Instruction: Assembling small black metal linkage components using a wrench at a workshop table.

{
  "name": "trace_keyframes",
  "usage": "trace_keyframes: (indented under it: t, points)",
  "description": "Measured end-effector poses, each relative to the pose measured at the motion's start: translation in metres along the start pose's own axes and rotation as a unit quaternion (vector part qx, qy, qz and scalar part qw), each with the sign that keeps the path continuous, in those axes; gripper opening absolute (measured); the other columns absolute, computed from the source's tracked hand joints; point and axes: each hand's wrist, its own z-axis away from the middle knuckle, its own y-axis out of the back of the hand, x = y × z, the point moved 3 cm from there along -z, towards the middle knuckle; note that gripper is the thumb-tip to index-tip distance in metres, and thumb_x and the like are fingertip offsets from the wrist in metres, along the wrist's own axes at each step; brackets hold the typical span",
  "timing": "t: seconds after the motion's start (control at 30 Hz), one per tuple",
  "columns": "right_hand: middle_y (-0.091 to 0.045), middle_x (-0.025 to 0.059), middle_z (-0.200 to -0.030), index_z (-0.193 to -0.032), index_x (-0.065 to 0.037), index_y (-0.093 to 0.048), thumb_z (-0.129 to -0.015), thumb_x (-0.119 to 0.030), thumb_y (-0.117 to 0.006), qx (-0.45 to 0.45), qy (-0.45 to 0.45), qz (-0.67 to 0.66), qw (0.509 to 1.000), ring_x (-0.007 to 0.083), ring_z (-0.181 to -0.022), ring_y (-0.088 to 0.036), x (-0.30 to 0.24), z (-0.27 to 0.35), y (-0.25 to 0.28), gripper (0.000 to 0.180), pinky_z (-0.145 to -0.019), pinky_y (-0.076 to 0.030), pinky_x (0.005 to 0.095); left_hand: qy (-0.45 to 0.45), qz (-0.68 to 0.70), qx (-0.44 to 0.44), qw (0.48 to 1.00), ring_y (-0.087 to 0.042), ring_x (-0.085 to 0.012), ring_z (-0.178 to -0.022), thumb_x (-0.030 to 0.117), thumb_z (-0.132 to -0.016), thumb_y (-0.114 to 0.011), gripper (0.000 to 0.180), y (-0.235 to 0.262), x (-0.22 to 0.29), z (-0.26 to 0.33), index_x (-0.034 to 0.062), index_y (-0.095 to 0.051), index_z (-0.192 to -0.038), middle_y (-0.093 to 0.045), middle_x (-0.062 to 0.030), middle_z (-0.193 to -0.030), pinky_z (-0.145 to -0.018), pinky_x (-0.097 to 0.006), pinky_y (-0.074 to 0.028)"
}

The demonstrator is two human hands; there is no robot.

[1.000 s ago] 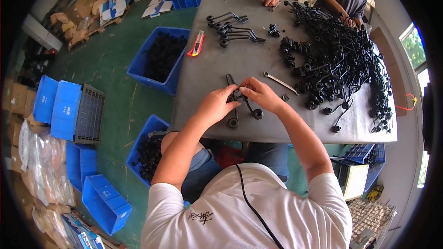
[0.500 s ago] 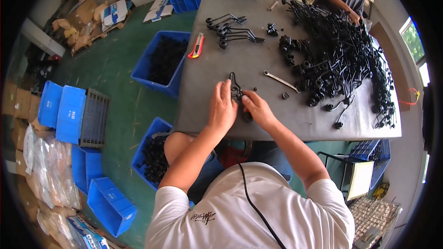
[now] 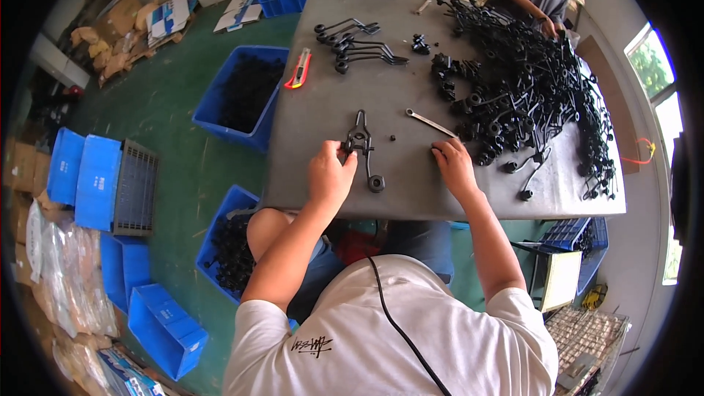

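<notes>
My left hand (image 3: 331,174) pinches a black bent-rod part (image 3: 360,132) at its middle. This part has a narrow loop at the far end and a round ring end near me; it is held over the grey table. To the right, my right hand (image 3: 456,166) rests low at the tabletop, fingertips together around a small black part mostly hidden under them. A combination wrench (image 3: 431,123) lies just beyond those fingers. Between my hands sits a tiny dark nut-like piece (image 3: 392,138).
A big tangled heap of black rod parts (image 3: 524,95) covers the table's right side. Several more rods (image 3: 367,51) and a red utility knife (image 3: 298,68) lie at the far left. Blue bins (image 3: 242,95) stand left of the table. Two people work at the far edge.
My right hand has left the rod part and moved right, to where a small black part lay by the wrench. My left hand keeps hold of the rod part. The whole view has shifted slightly.
</notes>
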Motion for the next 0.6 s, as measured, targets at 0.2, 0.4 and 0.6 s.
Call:
trace_keyframes:
  t: [0.2, 0.4, 0.6]
  points:
    - [-0.059, 0.0153, -0.101, -0.105, -0.005, -0.068, -0.091, -0.013, -0.064, -0.184, 0.026, -0.111, 0.976, 0.0351, -0.098, -0.060, -0.047, -0.007, -0.016, 0.017, -0.086, -0.051, 0.0415, 0.032, 0.035, -0.021, 0.999, -0.071, -0.0345, -0.082, 0.019, -0.079, -0.077, 0.033, 0.005, 0.000, -0.001, 0.0003, -0.061, -0.101, -0.072, -0.0163, -0.086, -0.073, -0.043, -0.056]
    - [-0.059, 0.0137, -0.102, -0.113, -0.006, -0.064, -0.086, -0.012, -0.068, -0.023, 0.072, 0.057, 0.996, 0.0346, -0.100, -0.057, -0.060, 0.010, -0.025, 0.028, -0.089, -0.049, 0.0427, 0.131, 0.123, -0.046, 0.983, -0.071, -0.0326, -0.084, 0.021, -0.080, -0.075, 0.034, 0.010, -0.001, 0.001, -0.0003, -0.062, -0.103, -0.073, -0.0158, -0.089, -0.075, -0.040, -0.055]
    - [-0.060, 0.0119, -0.103, -0.112, -0.005, -0.065, -0.086, -0.009, -0.070, 0.005, 0.076, -0.011, 0.997, 0.0287, -0.095, -0.060, -0.072, 0.005, -0.021, 0.027, -0.084, -0.050, 0.0379, 0.158, 0.197, -0.067, 0.965, -0.071, -0.0265, -0.082, 0.022, -0.081, -0.075, 0.033, 0.004, -0.003, 0.003, -0.0016, -0.064, -0.101, -0.073, -0.0144, -0.089, -0.075, -0.037, -0.054]
